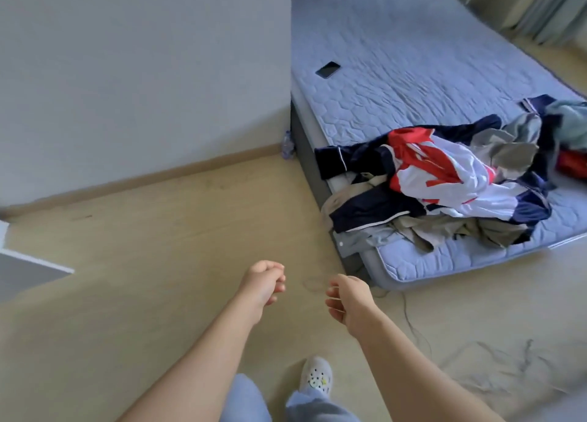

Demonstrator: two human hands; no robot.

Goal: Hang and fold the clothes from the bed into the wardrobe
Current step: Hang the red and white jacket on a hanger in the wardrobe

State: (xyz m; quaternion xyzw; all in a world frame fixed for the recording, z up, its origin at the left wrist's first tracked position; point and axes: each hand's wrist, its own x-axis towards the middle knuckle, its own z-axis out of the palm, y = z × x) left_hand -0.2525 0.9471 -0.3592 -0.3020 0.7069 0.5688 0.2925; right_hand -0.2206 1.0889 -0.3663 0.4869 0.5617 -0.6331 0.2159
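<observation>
Your pale clog [316, 378] stands on the floor beneath your forearms. Your left hand [263, 282] and right hand [349, 301] hang side by side, fingers loosely curled, holding nothing. Beyond them the clothes [444, 180] lie heaped on the near corner of the bed [413, 56]. A phone [327, 69] rests farther up.

On the bed [413, 50], the clothes pile [444, 180] lies at the near end, a phone [327, 69] farther back, a bottle [287, 145] beside its left side.
</observation>
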